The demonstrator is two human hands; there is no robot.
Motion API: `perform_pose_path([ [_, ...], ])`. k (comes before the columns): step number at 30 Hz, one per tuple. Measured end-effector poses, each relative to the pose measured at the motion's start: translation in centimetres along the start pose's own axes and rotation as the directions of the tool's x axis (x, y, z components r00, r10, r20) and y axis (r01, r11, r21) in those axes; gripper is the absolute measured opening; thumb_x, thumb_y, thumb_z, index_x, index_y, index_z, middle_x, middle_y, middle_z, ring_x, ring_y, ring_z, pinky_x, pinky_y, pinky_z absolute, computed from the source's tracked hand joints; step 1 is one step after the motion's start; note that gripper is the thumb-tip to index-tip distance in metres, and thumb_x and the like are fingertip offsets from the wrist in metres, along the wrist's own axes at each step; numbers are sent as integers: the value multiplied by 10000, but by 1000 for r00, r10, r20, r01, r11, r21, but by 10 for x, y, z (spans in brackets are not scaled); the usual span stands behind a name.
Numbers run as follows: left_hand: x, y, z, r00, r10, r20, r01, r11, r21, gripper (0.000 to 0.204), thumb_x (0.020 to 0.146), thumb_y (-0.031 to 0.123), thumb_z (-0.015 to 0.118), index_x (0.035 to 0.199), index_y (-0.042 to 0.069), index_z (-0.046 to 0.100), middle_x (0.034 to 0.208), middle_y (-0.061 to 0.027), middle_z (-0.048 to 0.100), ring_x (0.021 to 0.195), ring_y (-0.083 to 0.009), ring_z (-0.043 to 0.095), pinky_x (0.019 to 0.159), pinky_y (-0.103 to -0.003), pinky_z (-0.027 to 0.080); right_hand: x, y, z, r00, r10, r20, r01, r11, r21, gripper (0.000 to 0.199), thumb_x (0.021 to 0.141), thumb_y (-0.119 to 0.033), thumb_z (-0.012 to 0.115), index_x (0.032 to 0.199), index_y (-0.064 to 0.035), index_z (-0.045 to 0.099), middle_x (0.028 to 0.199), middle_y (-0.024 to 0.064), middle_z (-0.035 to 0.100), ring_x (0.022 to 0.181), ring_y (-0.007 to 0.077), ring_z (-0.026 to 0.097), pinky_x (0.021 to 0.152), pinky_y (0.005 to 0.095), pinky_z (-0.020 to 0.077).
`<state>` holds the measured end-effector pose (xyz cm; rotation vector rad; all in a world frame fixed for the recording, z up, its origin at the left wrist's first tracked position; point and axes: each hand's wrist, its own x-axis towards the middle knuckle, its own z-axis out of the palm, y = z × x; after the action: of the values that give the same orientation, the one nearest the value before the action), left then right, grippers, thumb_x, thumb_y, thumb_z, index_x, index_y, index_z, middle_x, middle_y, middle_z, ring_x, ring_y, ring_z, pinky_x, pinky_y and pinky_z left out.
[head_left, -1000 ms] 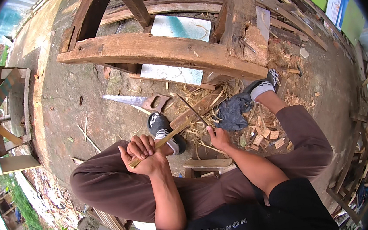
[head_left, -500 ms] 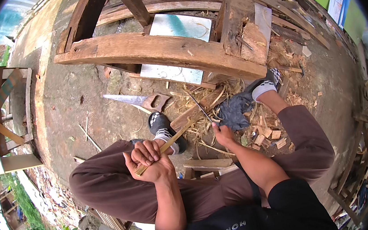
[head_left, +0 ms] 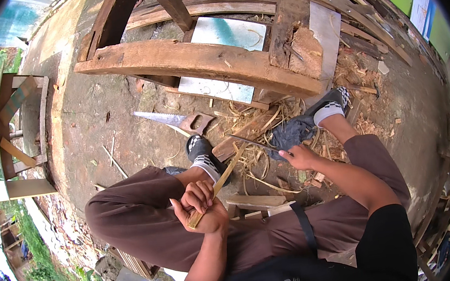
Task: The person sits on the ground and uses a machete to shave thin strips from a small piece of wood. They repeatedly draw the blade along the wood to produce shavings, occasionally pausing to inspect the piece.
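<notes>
My left hand (head_left: 211, 214) is closed around the lower end of a narrow bamboo strip (head_left: 226, 174), which slants up and away to the right over my left shoe. In my right hand (head_left: 300, 158) is a long, thin knife (head_left: 252, 141), its handle mostly hidden by my fingers. The dark blade points left and slightly away, its tip just beyond the strip's far end; whether they touch, I cannot tell. Below them lies a wooden block (head_left: 246, 133) among curled shavings (head_left: 252, 162).
A handsaw (head_left: 179, 122) lies beyond my left shoe. A heavy timber frame (head_left: 189, 62) stands ahead, over a pale board (head_left: 217, 89). Beside my right foot are a crumpled dark cloth (head_left: 293, 135) and a hammer (head_left: 365, 88). Planks (head_left: 206, 11) are heaped at the back.
My right hand has moved right and toward me, and the knife has swung to lie flatter across the view. My left hand and the strip have shifted slightly right and nearer.
</notes>
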<state>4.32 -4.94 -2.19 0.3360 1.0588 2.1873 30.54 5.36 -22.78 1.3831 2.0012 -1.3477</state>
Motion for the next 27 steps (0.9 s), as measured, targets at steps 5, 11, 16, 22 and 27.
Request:
perform_pose_path([
  [5,-17,-7,2,999,31,45,-32,999,38,654,1054,429,240,489,127,368,541,-29,338,497,-153,328,568,-297,300,-33,18,8,997,65,49,-69,993,92,725,999,-613,398,850,35,688,875,272,674,894,437,646,818,505,491],
  [11,-25,-7,2,999,24,25,-25,999,33,661,1054,441,213,487,128,345,550,-33,334,529,-170,330,594,-305,310,-29,10,49,980,-165,-107,191,931,311,697,1020,-555,430,765,77,576,674,284,535,604,346,480,663,492,442],
  [16,-27,-4,-8,999,26,36,-26,1000,11,659,1053,452,226,492,127,345,549,-31,324,529,-163,310,597,-305,300,-7,41,64,980,173,-102,-145,959,242,730,1032,-557,380,820,93,636,796,315,630,777,431,639,740,505,481],
  [22,-23,-3,-15,999,44,30,-44,999,5,655,1053,454,244,498,123,351,539,-27,313,527,-158,304,595,-304,290,-24,17,48,993,-112,-22,114,961,252,718,1027,-551,387,871,91,666,833,318,661,890,474,654,811,517,485],
  [27,-18,-2,-13,999,41,1,-41,999,-12,653,1051,456,262,496,124,363,525,-22,315,528,-149,307,592,-304,287,-3,46,66,996,61,-58,-45,969,242,731,1034,-547,371,839,91,669,815,308,662,864,454,665,790,504,490],
])
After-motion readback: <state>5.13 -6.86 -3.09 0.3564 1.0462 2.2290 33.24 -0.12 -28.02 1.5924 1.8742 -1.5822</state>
